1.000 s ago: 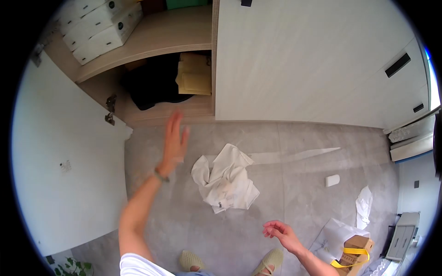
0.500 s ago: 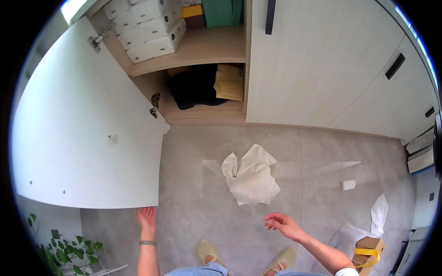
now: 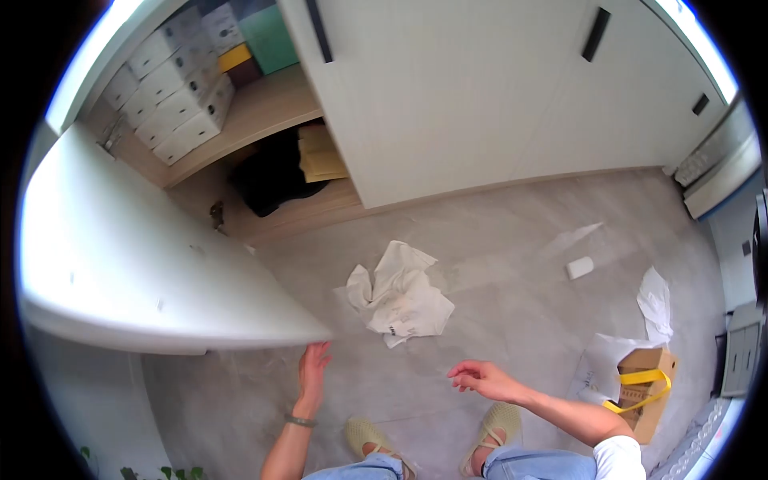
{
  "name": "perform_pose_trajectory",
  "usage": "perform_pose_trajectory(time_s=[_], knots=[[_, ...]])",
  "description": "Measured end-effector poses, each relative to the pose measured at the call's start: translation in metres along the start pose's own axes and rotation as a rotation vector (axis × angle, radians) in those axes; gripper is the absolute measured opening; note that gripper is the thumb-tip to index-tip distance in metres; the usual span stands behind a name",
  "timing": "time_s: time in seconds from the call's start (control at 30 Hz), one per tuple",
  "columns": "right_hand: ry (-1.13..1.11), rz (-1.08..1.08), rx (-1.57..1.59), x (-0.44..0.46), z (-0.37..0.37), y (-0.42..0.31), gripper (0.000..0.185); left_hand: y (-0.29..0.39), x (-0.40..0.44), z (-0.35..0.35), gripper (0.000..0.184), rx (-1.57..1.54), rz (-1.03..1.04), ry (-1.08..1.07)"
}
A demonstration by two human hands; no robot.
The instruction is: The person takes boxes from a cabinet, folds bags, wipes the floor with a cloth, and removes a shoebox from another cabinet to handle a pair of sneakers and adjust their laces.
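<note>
Since the frame half a second ago, the cabinet door (image 3: 152,248) swings further toward the cupboard, its free edge now farther right, and the left hand (image 3: 313,376) moves along with it. The door is hinged at the cupboard's left side and stands partly open, slightly blurred. The left hand's fingers are nearly straight and loosely parted, tips at the door's lower corner; whether they hook behind it, I cannot tell. The right hand (image 3: 484,379) hangs with fingers softly curled, holding nothing. Near both hands, a crumpled pale cloth (image 3: 404,296) lies on the floor (image 3: 512,312)
</note>
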State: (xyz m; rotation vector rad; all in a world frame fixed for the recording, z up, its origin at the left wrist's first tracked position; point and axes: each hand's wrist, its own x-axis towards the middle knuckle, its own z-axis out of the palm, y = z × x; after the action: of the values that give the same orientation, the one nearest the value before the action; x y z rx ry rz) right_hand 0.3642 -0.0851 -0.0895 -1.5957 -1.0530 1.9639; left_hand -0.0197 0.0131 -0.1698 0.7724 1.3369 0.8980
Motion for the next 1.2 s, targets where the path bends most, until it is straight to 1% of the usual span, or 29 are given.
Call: perform_pose_trajectory(time_s=[0.07,0.13,0.17,0.23,0.27,0.33,0.37,0.4,0.47,0.5,0.57,0.6,0.63,0.67,0.7,0.73,0.77,0.8,0.87,0.9,0.97,1.0,1.07,1.1,1.13,1.2], knots=[[-0.053,-0.017,-0.004,0.000,0.002,-0.001,0.031,0.037,0.017,0.048,0.059,0.038,-0.003,-0.192],[-0.046,-0.021,0.017,0.001,0.004,0.003,0.031,0.060,0.049,0.079,0.062,0.381,0.128,-0.589],[-0.059,-0.032,0.034,0.001,0.004,0.005,0.031,0.060,0.062,0.095,0.062,0.376,0.127,-0.607],[-0.052,-0.019,0.036,0.001,0.002,0.011,0.030,0.045,0.078,0.133,0.063,0.959,0.645,-0.521],[-0.061,-0.012,0.035,-0.001,0.001,0.013,0.029,0.037,0.078,0.146,0.063,0.951,0.647,-0.535],[-0.036,0.000,0.053,-0.006,-0.001,0.012,0.030,0.029,0.074,0.168,0.064,1.535,0.624,-0.326],[-0.024,0.010,0.067,-0.009,-0.001,0.013,0.030,0.026,0.068,0.171,0.062,1.682,0.695,-0.348],[-0.003,0.018,0.076,-0.011,-0.002,0.015,0.030,0.012,0.071,0.171,0.062,1.674,0.706,-0.371],[-0.006,0.020,0.119,-0.015,-0.006,0.022,0.031,-0.024,0.084,0.164,0.060,1.392,0.570,-0.743],[0.022,0.026,0.132,-0.018,-0.010,0.027,0.031,-0.024,0.080,0.166,0.060,1.386,0.583,-0.774],[0.077,-0.029,0.095,-0.028,-0.021,0.036,0.031,-0.008,0.060,0.174,0.056,0.931,0.368,-1.098],[0.121,-0.012,0.114,-0.040,-0.028,0.035,0.031,0.003,0.053,0.174,0.054,0.853,0.402,-0.991],[0.362,-0.146,-0.184,-0.056,-0.039,0.030,0.030,0.010,0.052,0.171,0.053,0.774,0.428,-0.883],[0.588,-0.266,-0.499,-0.072,-0.050,0.023,0.030,0.006,0.058,0.161,0.053,0.856,0.639,-0.579],[0.774,-0.305,-0.686,-0.093,-0.066,0.010,0.031,0.004,0.067,0.152,0.053,0.911,0.837,-0.250],[0.948,-0.342,-0.881,-0.117,-0.082,-0.004,0.033,0.010,0.074,0.148,0.054,0.844,0.844,-0.082],[1.162,-0.320,-0.901,-0.142,-0.096,-0.012,0.033,0.015,0.081,0.145,0.055,0.774,0.844,0.088],[1.376,-0.296,-0.921,-0.168,-0.107,-0.019,0.033,0.014,0.092,0.136,0.055,0.756,0.841,0.062],[1.613,-0.049,-1.051,-0.221,-0.113,-0.033,0.047,-0.001,0.104,0.111,0.058,1.352,0.645,-0.419],[1.633,-0.024,-1.061,-0.241,-0.111,-0.027,0.047,-0.010,0.104,0.107,0.058,1.337,0.659,-0.446],[1.772,0.218,-0.844,-0.269,-0.104,-0.010,0.074,-0.024,0.104,0.104,0.061,1.237,0.765,-0.314],[1.789,0.237,-0.847,-0.277,-0.099,0.002,0.074,-0.026,0.102,0.105,0.061,1.225,0.774,-0.336],[1.622,0.640,-0.777,-0.286,-0.096,0.041,0.095,-0.027,0.101,0.107,0.062,1.258,0.705,-0.267],[1.671,0.544,-0.601,-0.299,-0.106,0.072,0.093,-0.029,0.103,0.103,0.062,1.247,0.721,-0.283],[1.691,0.546,-0.606,-0.304,-0.114,0.087,0.093,-0.036,0.107,0.099,0.063,1.234,0.730,-0.267],[1.642,0.478,-0.455,-0.310,-0.120,0.099,0.087,-0.038,0.110,0.101,0.064,1.221,0.737,-0.258]])
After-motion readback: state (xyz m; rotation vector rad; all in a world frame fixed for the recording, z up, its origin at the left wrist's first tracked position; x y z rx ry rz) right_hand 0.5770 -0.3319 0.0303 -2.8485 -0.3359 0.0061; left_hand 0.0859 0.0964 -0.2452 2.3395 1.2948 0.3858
